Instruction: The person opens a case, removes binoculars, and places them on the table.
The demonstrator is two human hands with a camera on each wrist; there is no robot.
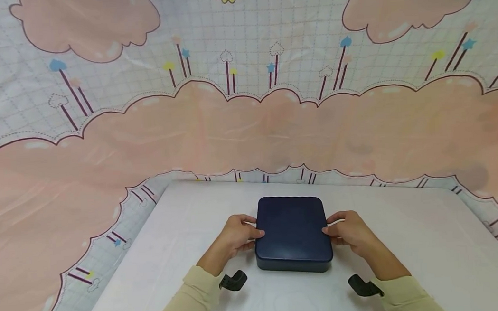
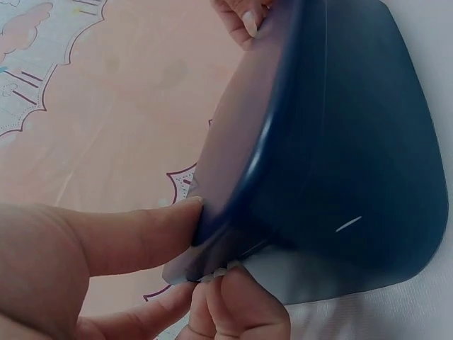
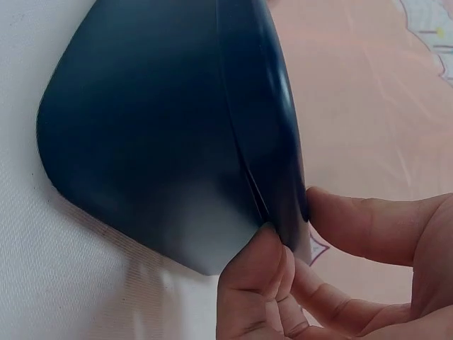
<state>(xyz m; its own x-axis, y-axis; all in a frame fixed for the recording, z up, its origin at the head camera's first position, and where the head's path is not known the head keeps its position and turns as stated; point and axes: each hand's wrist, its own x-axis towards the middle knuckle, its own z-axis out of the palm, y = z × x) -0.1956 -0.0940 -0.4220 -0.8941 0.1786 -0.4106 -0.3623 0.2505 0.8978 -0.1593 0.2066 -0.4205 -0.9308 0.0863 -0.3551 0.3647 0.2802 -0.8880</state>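
Observation:
A dark blue box with rounded corners point(image 1: 292, 229) lies flat on the white table point(image 1: 209, 200), its lid facing up. At its left side my left hand point(image 1: 236, 234) pinches the lid edge, thumb on top and fingertips beneath the rim. My right hand point(image 1: 351, 231) does the same at the right side. In the right wrist view a thin gap shows between the lid point(image 3: 272, 127) and the box body point(image 3: 141, 127) beside the fingertips. The left wrist view shows the left thumb point(image 2: 141, 237) at the lid's rim and fingers tucked under it. The box's contents are hidden.
A cloth backdrop with clouds and stars point(image 1: 273, 135) hangs behind the table and lies around its sides. A black wrist-camera mount point(image 1: 234, 281) juts from the left cuff, and a matching black mount point(image 1: 363, 285) from the right one.

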